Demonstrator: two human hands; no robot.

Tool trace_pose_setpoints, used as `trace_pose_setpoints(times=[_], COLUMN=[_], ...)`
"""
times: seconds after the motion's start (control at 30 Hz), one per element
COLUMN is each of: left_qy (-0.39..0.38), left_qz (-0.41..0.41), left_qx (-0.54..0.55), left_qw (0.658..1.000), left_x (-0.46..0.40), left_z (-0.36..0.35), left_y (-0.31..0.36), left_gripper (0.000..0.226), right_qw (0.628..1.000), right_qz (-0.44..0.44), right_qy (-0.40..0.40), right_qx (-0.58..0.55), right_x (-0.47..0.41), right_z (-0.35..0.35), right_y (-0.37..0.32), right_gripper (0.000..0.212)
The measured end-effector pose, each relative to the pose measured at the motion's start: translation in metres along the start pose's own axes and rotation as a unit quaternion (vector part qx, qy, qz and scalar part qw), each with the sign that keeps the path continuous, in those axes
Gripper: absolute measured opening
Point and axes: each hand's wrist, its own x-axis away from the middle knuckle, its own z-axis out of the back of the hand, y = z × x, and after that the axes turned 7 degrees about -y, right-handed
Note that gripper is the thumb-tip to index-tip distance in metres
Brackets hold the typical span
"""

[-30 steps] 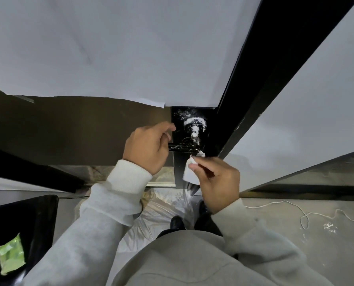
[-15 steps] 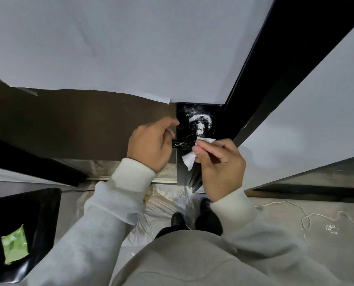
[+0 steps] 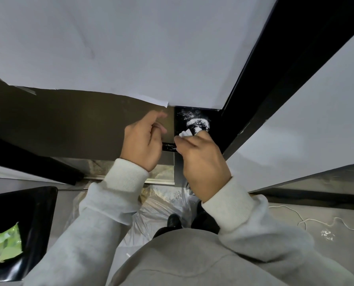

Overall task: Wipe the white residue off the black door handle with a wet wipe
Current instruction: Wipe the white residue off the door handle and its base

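The black door handle [image 3: 169,147] juts out from a black plate [image 3: 183,116] on the door, its round base [image 3: 198,123] smeared with white residue. My left hand [image 3: 143,141] grips the outer end of the lever. My right hand [image 3: 203,162] pinches a white wet wipe [image 3: 186,133] and presses it against the handle's neck just below the round base. Most of the lever is hidden behind both hands.
A black door frame [image 3: 275,79] runs diagonally at the right. A black tray [image 3: 27,223] at lower left holds a green wipe packet [image 3: 8,245]. Clear plastic sheeting [image 3: 151,213] covers the floor by my shoes. A white cord [image 3: 308,220] lies on the floor at right.
My right hand has moved up with the wipe, from below the lever to the neck under the round base. My left hand keeps its grip on the lever's end.
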Motion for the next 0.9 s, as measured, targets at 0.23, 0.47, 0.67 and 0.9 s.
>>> trace_pose_setpoints(times=[0.23,0.47,0.67,0.9], left_qy=[-0.010,-0.032,-0.007,-0.022], left_qz=[-0.015,-0.077,-0.060,-0.056], left_qx=[-0.024,-0.107,-0.138,-0.144], left_qw=[1.000,0.991,0.989,0.988], left_x=[0.001,0.001,0.002,0.007], left_z=[0.000,-0.003,-0.009,-0.007], left_y=[0.000,0.001,0.006,0.007], left_gripper=[0.042,0.038,0.034,0.029], right_qw=[0.999,0.976,0.996,0.987], right_qz=[-0.032,-0.021,-0.075,-0.137], right_qy=[0.007,0.162,0.035,0.042], right_qx=[0.005,-0.145,-0.046,-0.068], right_x=[0.019,0.047,0.015,0.004], right_z=[0.000,-0.003,0.002,0.006], right_y=[0.006,0.027,0.016,0.013], right_gripper=[0.037,0.018,0.030,0.014])
